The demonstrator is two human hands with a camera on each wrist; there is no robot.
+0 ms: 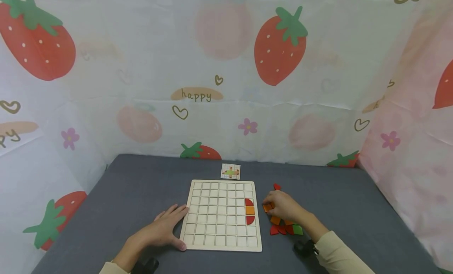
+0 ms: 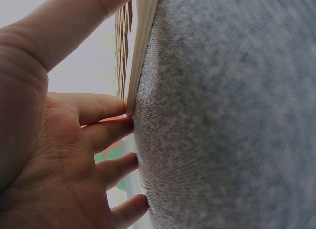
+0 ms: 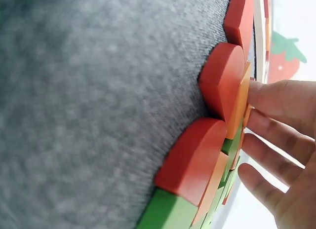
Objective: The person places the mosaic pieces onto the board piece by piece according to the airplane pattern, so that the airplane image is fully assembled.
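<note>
A pale wooden grid board [image 1: 219,248] lies on the table. My left hand [image 1: 164,227] rests at its left edge, fingers spread, with fingertips and thumb touching the rim; the left wrist view shows the board's side edge [image 2: 140,46] against them. On the board's right side, an orange square [image 1: 249,210] sits between two red quarter-round pieces [image 1: 250,219]. Right of the board, my right hand [image 1: 283,205] reaches into loose pieces, its fingers at an orange square [image 1: 267,208]. In the right wrist view its fairly straight fingers [image 3: 274,133] are beside orange and green blocks; any grip is hidden.
A small picture card [image 1: 231,171] lies behind the board. Red pieces [image 1: 274,230] and a green piece [image 1: 297,229] lie near the right wrist, and another red piece [image 1: 277,186] beyond the hand. A strawberry-print curtain [image 1: 226,120] stands behind the grey table [image 1: 152,179].
</note>
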